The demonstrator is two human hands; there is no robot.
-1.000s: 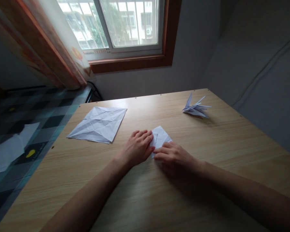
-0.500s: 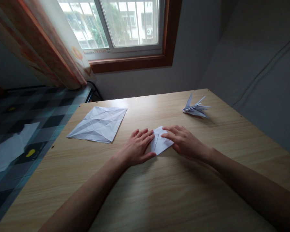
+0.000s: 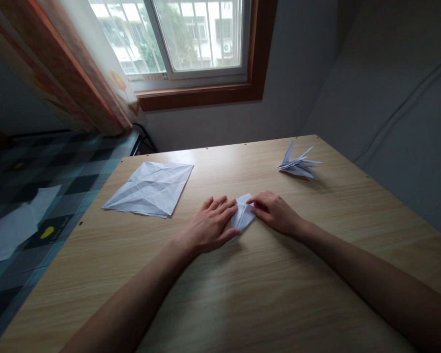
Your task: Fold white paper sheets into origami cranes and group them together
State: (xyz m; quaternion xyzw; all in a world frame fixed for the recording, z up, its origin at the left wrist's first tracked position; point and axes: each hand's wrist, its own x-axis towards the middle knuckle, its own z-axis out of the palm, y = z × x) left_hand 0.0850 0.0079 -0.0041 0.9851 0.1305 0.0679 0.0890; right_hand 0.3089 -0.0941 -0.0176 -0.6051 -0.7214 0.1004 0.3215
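Note:
A small piece of folded white paper [image 3: 243, 214] lies on the wooden table between my hands. My left hand [image 3: 213, 225] rests flat with its fingers spread, the fingertips and thumb pressing the paper's left side. At the paper's right edge, my right hand [image 3: 274, 212] has its fingers drawn together, thumb and index finger pinching a flap. The flap's right side is folded in toward the middle. The fingertips hide part of that edge.
Creased white paper sheets [image 3: 150, 189] lie at the table's back left. A folded paper form with pointed flaps [image 3: 299, 165] stands at the back right. Left of the wooden table [image 3: 213, 304], torn paper [image 3: 12, 230] lies on a checked cloth [image 3: 95, 154]. A window is behind.
My right hand has closed its fingers and brought the paper's right side inward to the left, so the paper looks narrower. My left hand has stayed nearly in place.

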